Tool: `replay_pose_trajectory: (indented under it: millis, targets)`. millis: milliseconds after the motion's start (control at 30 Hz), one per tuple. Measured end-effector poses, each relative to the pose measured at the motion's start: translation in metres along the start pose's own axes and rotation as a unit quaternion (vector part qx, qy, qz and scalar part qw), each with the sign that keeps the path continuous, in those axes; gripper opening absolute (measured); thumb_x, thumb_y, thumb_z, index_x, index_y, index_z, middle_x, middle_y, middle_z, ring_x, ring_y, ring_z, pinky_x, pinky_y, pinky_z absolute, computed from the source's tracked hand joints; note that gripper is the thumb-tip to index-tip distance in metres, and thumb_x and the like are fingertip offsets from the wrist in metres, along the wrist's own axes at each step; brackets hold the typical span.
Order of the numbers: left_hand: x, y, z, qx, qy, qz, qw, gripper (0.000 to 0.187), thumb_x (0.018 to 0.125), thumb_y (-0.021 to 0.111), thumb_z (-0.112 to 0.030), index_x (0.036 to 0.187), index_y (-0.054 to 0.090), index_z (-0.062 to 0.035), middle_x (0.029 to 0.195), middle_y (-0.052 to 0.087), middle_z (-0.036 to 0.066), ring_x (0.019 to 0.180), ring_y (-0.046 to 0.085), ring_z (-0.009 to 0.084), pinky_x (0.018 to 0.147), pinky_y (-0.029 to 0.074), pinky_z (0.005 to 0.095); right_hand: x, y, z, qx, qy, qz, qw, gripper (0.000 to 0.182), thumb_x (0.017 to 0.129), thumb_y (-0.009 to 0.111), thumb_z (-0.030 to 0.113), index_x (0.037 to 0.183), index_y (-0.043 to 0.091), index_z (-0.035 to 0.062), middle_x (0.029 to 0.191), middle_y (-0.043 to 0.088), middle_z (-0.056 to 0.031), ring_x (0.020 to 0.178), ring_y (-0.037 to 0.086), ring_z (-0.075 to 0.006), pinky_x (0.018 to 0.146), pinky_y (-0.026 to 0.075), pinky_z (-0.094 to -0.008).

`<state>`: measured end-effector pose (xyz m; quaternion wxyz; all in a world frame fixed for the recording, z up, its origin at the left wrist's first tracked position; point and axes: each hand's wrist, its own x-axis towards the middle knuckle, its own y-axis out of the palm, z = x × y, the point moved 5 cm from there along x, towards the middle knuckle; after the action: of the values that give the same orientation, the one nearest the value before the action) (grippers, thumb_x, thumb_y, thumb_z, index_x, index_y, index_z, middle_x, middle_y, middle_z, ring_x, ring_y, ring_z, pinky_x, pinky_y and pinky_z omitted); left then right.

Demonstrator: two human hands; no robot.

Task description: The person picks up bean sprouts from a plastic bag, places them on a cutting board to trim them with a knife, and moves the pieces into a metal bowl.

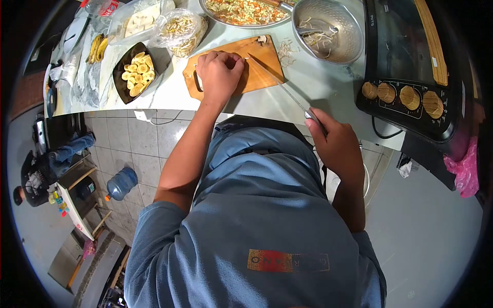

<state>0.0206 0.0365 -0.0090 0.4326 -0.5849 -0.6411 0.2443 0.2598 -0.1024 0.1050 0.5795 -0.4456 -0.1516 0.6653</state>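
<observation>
My right hand is wrapped round the dark handle of a long kitchen knife. The blade slants up and to the left over a wooden cutting board, its tip close to my left fingers. On the board rests my left hand, fingers curled down and pressed together. Whatever lies under those fingers is hidden, apart from a small pale bit at the fingertips. A small brownish scrap sits at the board's far right corner, and pale thin sprouts are scattered on the counter beside it.
Left of the board are a dark bowl of sliced rounds, a plastic bag of sprouts, a container of pale blocks and bananas. Behind stand a pan of chopped vegetables and a metal colander. A toaster oven is right.
</observation>
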Motion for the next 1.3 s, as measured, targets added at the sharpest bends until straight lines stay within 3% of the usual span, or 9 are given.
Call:
replay_pose_trajectory:
  millis: [133,867,1300]
  targets:
    - [-0.002,0.004,0.001,-0.033,-0.032,-0.008,0.999,0.016,0.077,0.080,-0.027,0.080,0.078,-0.0114,0.084,0.070,0.008,0.094,0.057,0.0321,0.086,0.043,0.0440,0.000,0.003,0.003,-0.020,0.014,-0.001,1.000,0.034,0.099,0.061,0.037,0.117,0.068,0.0097,0.077,0.067,-0.0220,0.077,0.067,-0.0449,0.068,0.052,-0.0513]
    - [-0.001,0.000,-0.002,-0.013,-0.056,0.002,0.998,0.018,0.077,0.079,-0.029,0.083,0.078,-0.0123,0.088,0.069,0.007,0.096,0.056,0.0316,0.085,0.040,0.0431,-0.004,0.010,0.003,-0.025,0.040,0.000,0.999,0.039,0.100,0.058,0.041,0.120,0.069,0.0091,0.081,0.070,-0.0238,0.083,0.069,-0.0453,0.075,0.054,-0.0529]
    - [0.000,0.001,0.000,-0.014,-0.055,0.020,0.998,0.020,0.078,0.080,-0.032,0.083,0.078,-0.0128,0.088,0.069,0.006,0.097,0.055,0.0305,0.085,0.038,0.0430,0.002,0.010,0.015,-0.058,0.043,0.025,0.997,0.033,0.102,0.055,0.036,0.109,0.068,0.0071,0.079,0.069,-0.0229,0.081,0.068,-0.0458,0.074,0.053,-0.0545]
